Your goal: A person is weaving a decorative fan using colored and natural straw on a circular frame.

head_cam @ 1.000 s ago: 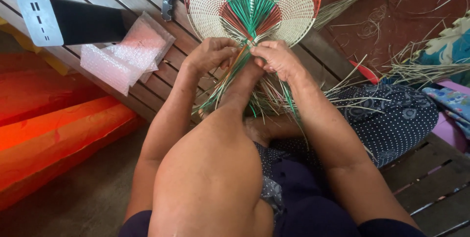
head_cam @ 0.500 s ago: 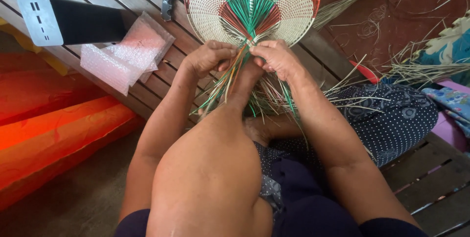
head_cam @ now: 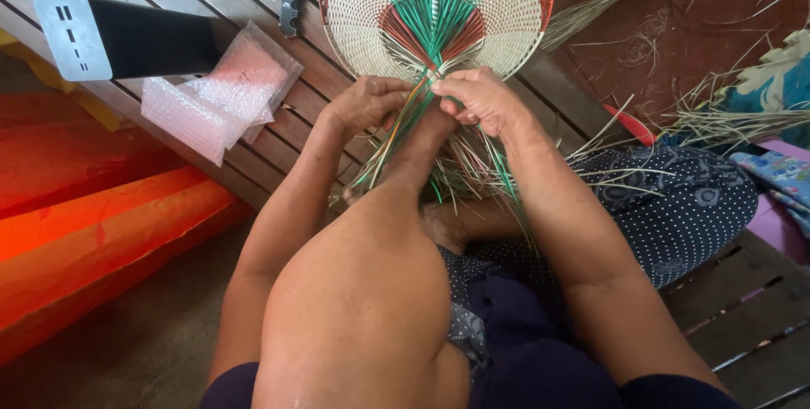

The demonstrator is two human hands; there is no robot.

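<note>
Both hands, left hand (head_cam: 364, 103) and right hand (head_cam: 479, 98), pinch coloured straw strands (head_cam: 403, 126) at the woven fan (head_cam: 436, 8) base; weaving is mid-way, needing firm tension.

Cream round woven fan (head_cam: 439, 4) with green and red centre wedges, red rim sections. Loose green, orange and pale strands (head_cam: 396, 135). Navy white-dotted cloth (head_cam: 675, 206). Orange-red glossy sheet (head_cam: 93, 232).
</note>
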